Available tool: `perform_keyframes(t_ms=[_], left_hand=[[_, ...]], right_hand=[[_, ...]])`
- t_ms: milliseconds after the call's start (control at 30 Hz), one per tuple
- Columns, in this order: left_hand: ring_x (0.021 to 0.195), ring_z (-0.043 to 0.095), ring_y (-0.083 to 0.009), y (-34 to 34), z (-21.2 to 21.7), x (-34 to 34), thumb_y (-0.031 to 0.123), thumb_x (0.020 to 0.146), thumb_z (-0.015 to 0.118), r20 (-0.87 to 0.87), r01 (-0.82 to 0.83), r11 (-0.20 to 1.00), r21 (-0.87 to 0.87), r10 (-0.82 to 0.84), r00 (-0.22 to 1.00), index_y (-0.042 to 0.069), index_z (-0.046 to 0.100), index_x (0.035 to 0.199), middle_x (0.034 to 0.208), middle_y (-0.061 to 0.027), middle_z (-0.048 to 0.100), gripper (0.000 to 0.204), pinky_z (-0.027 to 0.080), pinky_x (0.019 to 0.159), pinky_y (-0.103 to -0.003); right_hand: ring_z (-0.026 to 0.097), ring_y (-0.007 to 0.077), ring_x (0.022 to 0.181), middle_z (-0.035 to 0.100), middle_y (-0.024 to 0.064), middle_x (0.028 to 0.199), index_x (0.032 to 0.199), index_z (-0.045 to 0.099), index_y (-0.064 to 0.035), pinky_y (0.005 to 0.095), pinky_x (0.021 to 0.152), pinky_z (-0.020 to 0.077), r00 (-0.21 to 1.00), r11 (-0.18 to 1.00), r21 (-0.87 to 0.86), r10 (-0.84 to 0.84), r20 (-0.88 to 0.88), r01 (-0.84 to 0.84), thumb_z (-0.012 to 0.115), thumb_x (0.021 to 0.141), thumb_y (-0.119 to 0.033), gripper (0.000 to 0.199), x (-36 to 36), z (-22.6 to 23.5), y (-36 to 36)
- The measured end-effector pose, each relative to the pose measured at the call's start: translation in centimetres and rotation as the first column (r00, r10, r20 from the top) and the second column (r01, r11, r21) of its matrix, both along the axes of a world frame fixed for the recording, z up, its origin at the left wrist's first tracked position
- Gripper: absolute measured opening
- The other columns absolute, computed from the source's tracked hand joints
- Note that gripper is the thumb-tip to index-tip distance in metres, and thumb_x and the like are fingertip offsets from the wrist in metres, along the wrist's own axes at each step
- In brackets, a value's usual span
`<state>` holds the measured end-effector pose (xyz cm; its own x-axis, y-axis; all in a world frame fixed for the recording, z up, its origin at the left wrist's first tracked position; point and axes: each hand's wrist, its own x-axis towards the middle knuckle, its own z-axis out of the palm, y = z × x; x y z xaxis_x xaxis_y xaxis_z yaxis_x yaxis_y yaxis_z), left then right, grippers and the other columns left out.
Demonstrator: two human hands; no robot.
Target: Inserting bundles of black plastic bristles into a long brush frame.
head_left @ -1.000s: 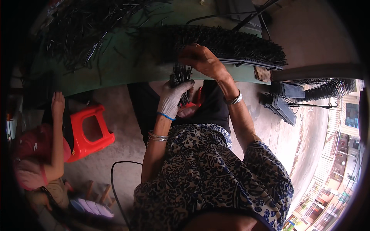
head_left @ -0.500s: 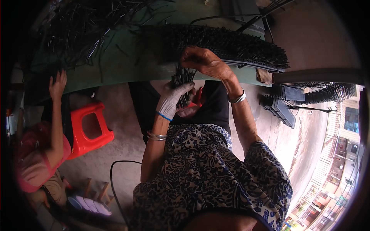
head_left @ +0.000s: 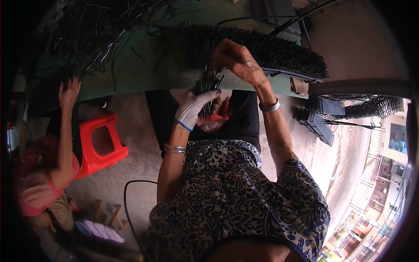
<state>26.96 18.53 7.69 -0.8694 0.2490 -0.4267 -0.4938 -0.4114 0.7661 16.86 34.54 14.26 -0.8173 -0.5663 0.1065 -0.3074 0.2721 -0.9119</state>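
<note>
In a knitted white glove, my left hand (head_left: 195,106) is closed around a bundle of thin black strips (head_left: 209,84) standing roughly upright at the near edge of the green table (head_left: 150,78). My bare right hand (head_left: 239,63) is above and to the right of the bundle, its fingers bent together. What those fingers hold, if anything, is hidden in dark shadow. Just beyond that hand lies a long rack (head_left: 279,51) densely filled with upright black pieces; my fingers overlap its left part in view.
Loose black strips (head_left: 94,43) lie heaped at the table's far left. A co-worker's hand (head_left: 69,94) rests by the left table edge, near a red plastic stool (head_left: 98,144). Grey racks (head_left: 321,118) stand to the right below the table. A black cable (head_left: 125,196) crosses the floor.
My right hand has moved slightly away from me and to the right, off the top of the bundle. My left hand keeps its grip, nearly in place.
</note>
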Motion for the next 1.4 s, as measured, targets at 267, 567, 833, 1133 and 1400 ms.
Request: perform_keyframes(t_ms=[267, 567, 833, 1133, 1400], left_hand=[[0.056, 0.059, -0.0113, 0.2, -0.4, 0.2, 0.019, 0.080, 0.073, 0.041, -0.084, 0.995, -0.057, 0.087, 0.995, 0.003, 0.068, 0.083, 0.068, -0.0038, 0.066, 0.018, 0.046, 0.049, -0.025], [0.052, 0.058, -0.0124, 0.1, -1.1, 1.0, 0.015, 0.083, 0.069, -0.011, -0.112, 0.993, -0.037, 0.112, 0.994, 0.001, 0.066, 0.090, 0.068, -0.0050, 0.065, 0.016, 0.047, 0.048, -0.024], [0.052, 0.058, -0.0120, 0.2, -1.1, 1.3, 0.015, 0.084, 0.068, -0.017, -0.125, 0.992, -0.027, 0.125, 0.992, 0.001, 0.066, 0.088, 0.068, -0.0050, 0.064, 0.015, 0.047, 0.047, -0.024], [0.060, 0.057, -0.0100, 0.2, -0.3, 1.7, 0.014, 0.081, 0.071, -0.038, -0.113, 0.991, -0.075, 0.110, 0.993, 0.003, 0.066, 0.083, 0.071, -0.0024, 0.064, 0.012, 0.045, 0.054, -0.024], [0.057, 0.057, -0.0103, 0.3, -1.0, 1.1, 0.018, 0.078, 0.074, -0.088, -0.121, 0.987, -0.106, 0.112, 0.990, 0.003, 0.066, 0.082, 0.068, -0.0030, 0.063, 0.017, 0.045, 0.051, -0.025]], right_hand=[[0.057, 0.0094, 0.063, 0.063, 0.0040, 0.074, 0.095, 0.055, -0.0026, 0.0246, 0.056, 0.0471, 0.820, 0.890, -0.127, -0.454, -0.349, 0.439, 0.057, 0.094, -0.008, 0.006, -0.5, -1.3, -1.5], [0.055, 0.0169, 0.057, 0.059, 0.0101, 0.070, 0.095, 0.056, -0.0051, 0.0287, 0.054, 0.0457, 0.674, 0.886, -0.117, -0.422, -0.606, 0.449, 0.059, 0.089, -0.001, 0.008, -0.7, -2.5, -3.1], [0.062, 0.0227, 0.072, 0.061, 0.0101, 0.089, 0.097, 0.065, -0.0083, 0.0339, 0.063, 0.0517, 0.692, 0.926, 0.101, -0.196, -0.695, 0.363, 0.066, 0.085, -0.008, 0.012, -0.3, -3.2, -3.0], [0.063, 0.0150, 0.082, 0.066, 0.0085, 0.088, 0.103, 0.064, -0.0006, 0.0290, 0.069, 0.0505, 0.981, 0.973, 0.222, -0.016, -0.194, 0.060, 0.067, 0.088, -0.012, 0.019, 1.8, -1.0, -0.8], [0.059, 0.0164, 0.066, 0.063, 0.0082, 0.076, 0.095, 0.054, -0.0007, 0.0291, 0.062, 0.0477, 0.906, 0.953, 0.040, -0.273, -0.324, 0.301, 0.058, 0.091, -0.007, 0.008, 2.2, 0.7, -1.5]])
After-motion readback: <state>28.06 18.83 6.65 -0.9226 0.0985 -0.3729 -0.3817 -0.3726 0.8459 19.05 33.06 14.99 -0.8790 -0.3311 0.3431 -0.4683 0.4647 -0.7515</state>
